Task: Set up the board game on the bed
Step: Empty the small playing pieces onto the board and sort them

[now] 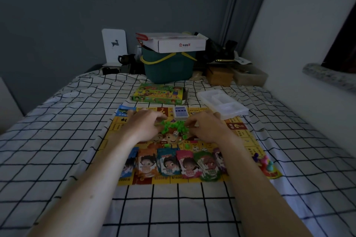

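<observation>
Centrally in the frame, both hands are reached over a heap of small green plastic houses [173,128] on the game board [248,138]. The left hand [145,127] is held with its fingers curled down onto the left edge of the heap; the right hand [207,128] is likewise curled at the right edge, fingertips among the pieces. Whether any single piece is pinched cannot be told. A white die [175,133] is seen just below the heap. A deck of cards [181,114] is stacked on the board just above the hands.

Along the lower edge of the board, fanned stacks of play money [178,165] are laid in a row, partly covered by the forearms. Coloured pawns [264,162] are gathered at the board's lower right corner. The board is spread on a bed with a checked sheet [57,140].

Above the board, the game box [159,93] is laid flat, with a clear plastic tray insert [221,105] to its right. Further up, a teal basket [169,67] is topped by a white carton [180,43].
</observation>
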